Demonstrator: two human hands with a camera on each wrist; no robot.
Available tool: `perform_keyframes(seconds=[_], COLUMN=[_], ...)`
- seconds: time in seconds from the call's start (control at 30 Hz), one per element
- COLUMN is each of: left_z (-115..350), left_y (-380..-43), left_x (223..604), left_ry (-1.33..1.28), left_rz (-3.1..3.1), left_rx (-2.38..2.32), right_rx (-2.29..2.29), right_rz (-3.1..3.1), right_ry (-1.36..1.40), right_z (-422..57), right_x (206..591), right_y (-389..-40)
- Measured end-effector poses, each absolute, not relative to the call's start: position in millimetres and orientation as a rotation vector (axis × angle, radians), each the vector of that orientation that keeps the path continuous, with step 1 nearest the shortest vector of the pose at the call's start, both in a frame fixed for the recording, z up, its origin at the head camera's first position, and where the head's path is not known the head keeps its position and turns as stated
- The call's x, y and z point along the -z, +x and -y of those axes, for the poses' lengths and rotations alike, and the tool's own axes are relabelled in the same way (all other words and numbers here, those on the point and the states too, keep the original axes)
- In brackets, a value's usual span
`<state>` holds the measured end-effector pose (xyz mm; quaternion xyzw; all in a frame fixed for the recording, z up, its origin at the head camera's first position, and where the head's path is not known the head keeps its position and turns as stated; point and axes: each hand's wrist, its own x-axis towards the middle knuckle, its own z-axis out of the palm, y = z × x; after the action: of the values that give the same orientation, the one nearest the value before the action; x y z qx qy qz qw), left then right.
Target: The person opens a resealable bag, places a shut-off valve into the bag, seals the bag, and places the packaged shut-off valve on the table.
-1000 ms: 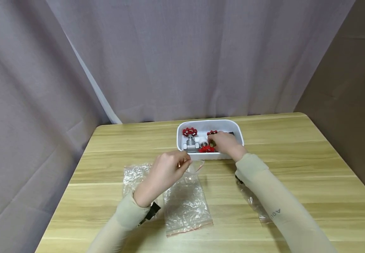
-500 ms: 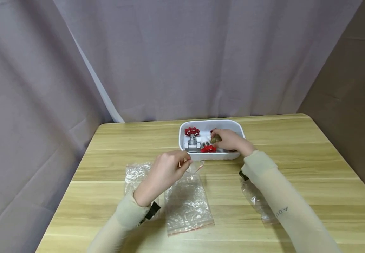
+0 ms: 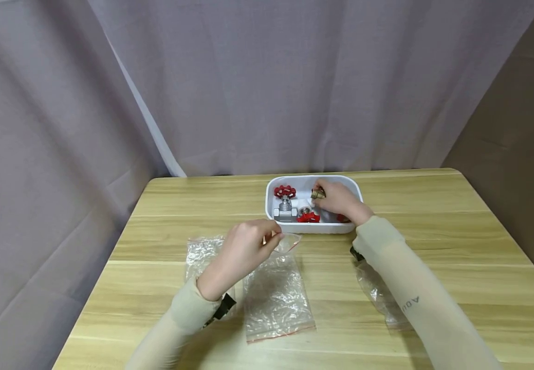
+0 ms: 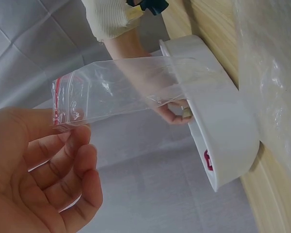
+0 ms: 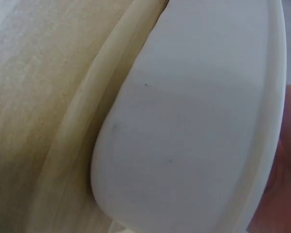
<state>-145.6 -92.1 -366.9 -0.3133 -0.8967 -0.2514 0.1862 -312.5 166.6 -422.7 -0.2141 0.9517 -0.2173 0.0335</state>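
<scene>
My left hand (image 3: 248, 244) pinches a small clear zip-lock bag (image 4: 121, 92) by its red-striped end. In the left wrist view the bag stretches out from the fingertips toward the white bin (image 3: 313, 228). Inside that bin, my right hand (image 3: 341, 200) holds a small brass fitting (image 3: 317, 193) between thumb and fingers. To its left stands a silver valve (image 3: 285, 206) with a dark red handwheel. Another valve shows a bright red handwheel (image 3: 309, 218) near the bin's front wall. The right wrist view shows mostly the bin's outer wall (image 5: 184, 111), hiding the fingers' grip.
Clear zip-lock bags lie flat on the wooden table (image 3: 456, 246): one in the middle (image 3: 278, 303), another partly under the left forearm. A further plastic bag (image 3: 380, 300) lies beside the right forearm. A grey curtain (image 3: 267, 87) hangs behind the table's back edge.
My right hand has drawn the brass fitting up and back from among the valves, so more of it shows. The left hand keeps its pinch on the bag, almost still.
</scene>
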Motion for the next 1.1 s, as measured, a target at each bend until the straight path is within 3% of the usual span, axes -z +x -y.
perform_keyframes(seconds=[0.33,0.6,1.1], left_z=[91.5,90.7,82.2], left_y=[-146.5,-147.5,-151.3], left_x=[367.4,367.1,362.8], left_ry=[-0.869,-0.876,-0.911], left_rz=[2.549,2.560,2.555], left_rx=[0.695,0.708,0.726], right_rx=[0.559,0.750,0.989], right_rz=[-3.027,-3.048,-3.070], right_ry=[-0.606,-0.591,-1.042], right_z=[-166.7,-168.0,-162.0], right_x=[414.3,390.9,316.4], right_y=[-318.7,-306.0,-219.9])
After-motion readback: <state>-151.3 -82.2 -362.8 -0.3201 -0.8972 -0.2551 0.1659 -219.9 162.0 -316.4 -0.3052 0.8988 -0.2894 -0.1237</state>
